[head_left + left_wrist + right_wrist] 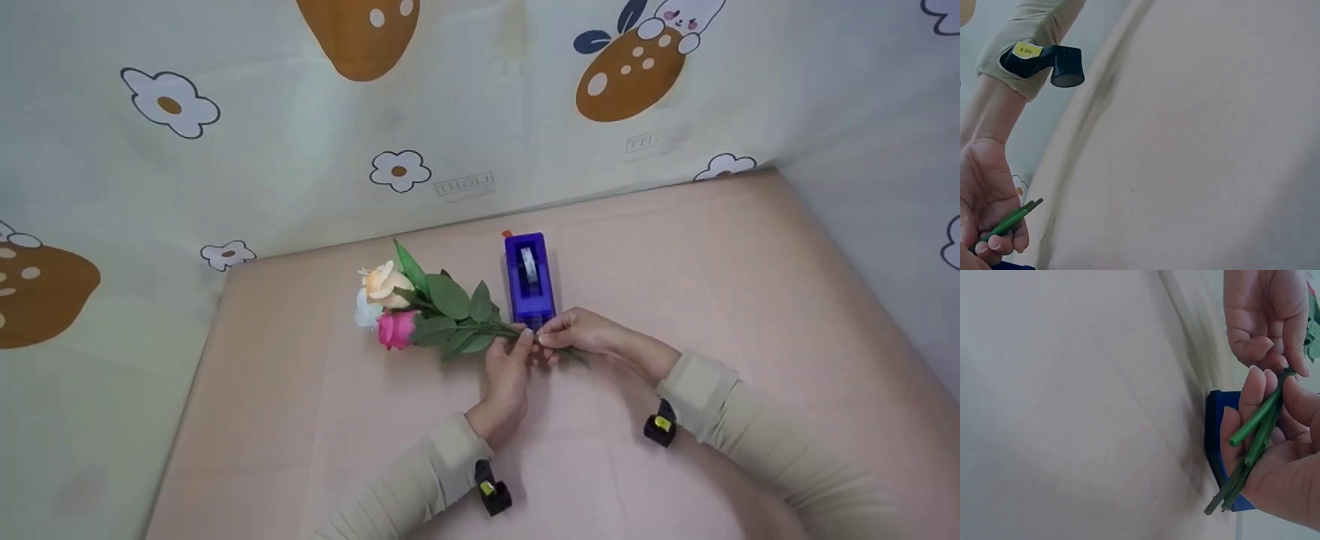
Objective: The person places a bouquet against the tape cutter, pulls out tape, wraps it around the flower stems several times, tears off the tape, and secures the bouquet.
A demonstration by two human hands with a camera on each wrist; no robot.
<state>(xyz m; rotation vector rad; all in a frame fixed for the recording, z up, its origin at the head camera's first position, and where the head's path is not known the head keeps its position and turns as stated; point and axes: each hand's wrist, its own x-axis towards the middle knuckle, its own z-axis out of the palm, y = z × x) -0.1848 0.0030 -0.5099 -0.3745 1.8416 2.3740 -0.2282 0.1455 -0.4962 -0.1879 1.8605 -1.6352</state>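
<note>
A bunch of flowers lies across both hands in the head view, its blooms to the left: a peach rose (pixel 386 285), a pink rose (pixel 395 331) and a white flower (pixel 367 310), with green leaves (pixel 450 298). My left hand (pixel 508 381) grips the stems just below the leaves. Close beside it, my right hand (pixel 592 332) pinches the same stems with thumb and fingers. The cut ends of several green stems (pixel 1262 424) stick out past the right palm in the right wrist view. Directly beyond the hands stands a blue tape dispenser (pixel 532 301).
An orange tip (pixel 507 234) shows at the dispenser's far left corner. The table has a pale pink cover (pixel 420 420). Patterned cloth (pixel 510 112) hangs behind it and at both sides. Each sleeve carries a black wrist camera (pixel 660 424).
</note>
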